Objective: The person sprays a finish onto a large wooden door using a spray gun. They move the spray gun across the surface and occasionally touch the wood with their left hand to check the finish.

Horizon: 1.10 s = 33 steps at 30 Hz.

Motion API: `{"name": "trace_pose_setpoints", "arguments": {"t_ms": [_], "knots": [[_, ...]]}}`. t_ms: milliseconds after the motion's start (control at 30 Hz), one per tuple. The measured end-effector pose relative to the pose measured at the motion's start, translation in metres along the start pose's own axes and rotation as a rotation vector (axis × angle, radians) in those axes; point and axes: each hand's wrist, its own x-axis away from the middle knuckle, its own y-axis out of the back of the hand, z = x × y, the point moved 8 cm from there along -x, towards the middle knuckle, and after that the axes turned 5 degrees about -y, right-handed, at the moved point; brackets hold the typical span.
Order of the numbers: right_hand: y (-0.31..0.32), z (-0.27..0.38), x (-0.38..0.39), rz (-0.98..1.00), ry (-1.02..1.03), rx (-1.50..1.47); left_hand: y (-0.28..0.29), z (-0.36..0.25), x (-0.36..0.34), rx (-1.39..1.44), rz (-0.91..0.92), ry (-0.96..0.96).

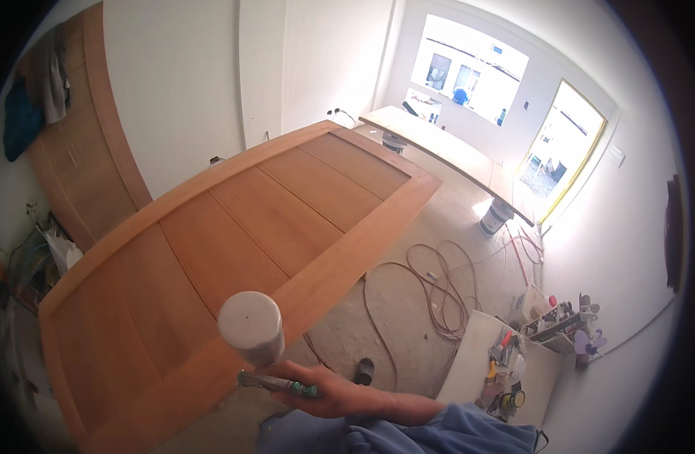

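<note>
My right hand is wrapped around a paint spray gun, a metal tool with green knobs at its rear. A white cup with a round lid sits on top of the gun. The gun is above the near long edge of a wooden panel door, its nose toward the left. Reddish-brown and raised off the floor, the door has a wide frame around several lengthwise boards. Whether any spray leaves the gun cannot be made out. My left hand is out of sight.
A hose lies coiled on the floor. At right, a board carries hand tools and tape. Farther back, a second panel rests on buckets. Another wooden door leans at the left wall. A doorway opens at far right.
</note>
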Motion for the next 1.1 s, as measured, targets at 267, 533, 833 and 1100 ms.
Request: {"name": "trace_pose_setpoints", "arguments": {"t_ms": [267, 533, 833, 1100], "knots": [[-0.005, -0.001, -0.001, 0.042, 0.068, 0.020, 0.008, -0.001, -0.003, -0.014, 0.007, -0.001], [0.011, 0.001, -0.003, -0.123, 0.076, 0.020, -0.006, 0.000, 0.000, 0.007, -0.007, -0.016], [0.012, -0.008, -0.003, -0.156, 0.081, 0.050, -0.022, -0.002, 0.003, 0.034, -0.016, -0.040], [0.004, 0.000, 0.004, 0.118, -0.012, -0.036, -0.031, -0.004, 0.007, 0.046, -0.018, -0.040]]}}
